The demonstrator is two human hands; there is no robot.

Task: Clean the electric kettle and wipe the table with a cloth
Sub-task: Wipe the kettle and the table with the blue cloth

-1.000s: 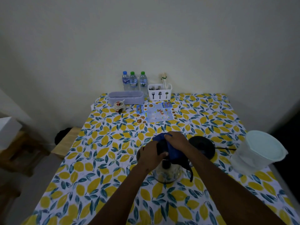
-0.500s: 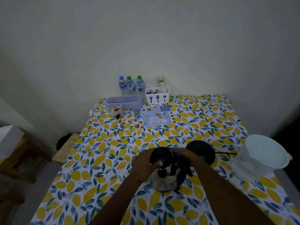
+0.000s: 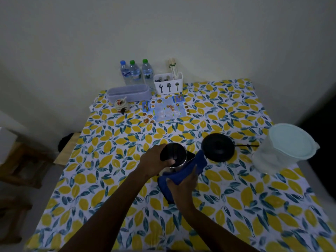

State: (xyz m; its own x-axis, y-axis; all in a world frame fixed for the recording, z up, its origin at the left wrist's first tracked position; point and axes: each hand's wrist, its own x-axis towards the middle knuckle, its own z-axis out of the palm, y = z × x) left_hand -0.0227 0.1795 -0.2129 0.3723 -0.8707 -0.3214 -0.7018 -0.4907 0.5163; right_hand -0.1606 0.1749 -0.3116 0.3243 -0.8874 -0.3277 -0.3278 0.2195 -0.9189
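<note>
The steel electric kettle (image 3: 175, 155) with a black top stands off its base in the middle of the table (image 3: 109, 160), which wears a lemon-print cover. My left hand (image 3: 154, 160) grips the kettle's left side near the rim. My right hand (image 3: 181, 184) presses a blue cloth (image 3: 189, 168) against the kettle's near right side. The cloth wraps the lower body and hides it. The round black kettle base (image 3: 218, 147) lies just right of the kettle, its cord running off to the right.
A lidded translucent tub (image 3: 285, 148) stands at the right edge. Along the back wall are three water bottles (image 3: 135, 71), a white cutlery caddy (image 3: 168, 84), a lilac tray (image 3: 129, 92), a small jar (image 3: 121, 105) and a printed sheet (image 3: 165, 110). Wooden stools sit left of the table.
My right hand has slid the cloth from the kettle's top down to its near right side. The left hand has kept hold of the kettle. The camera has tilted.
</note>
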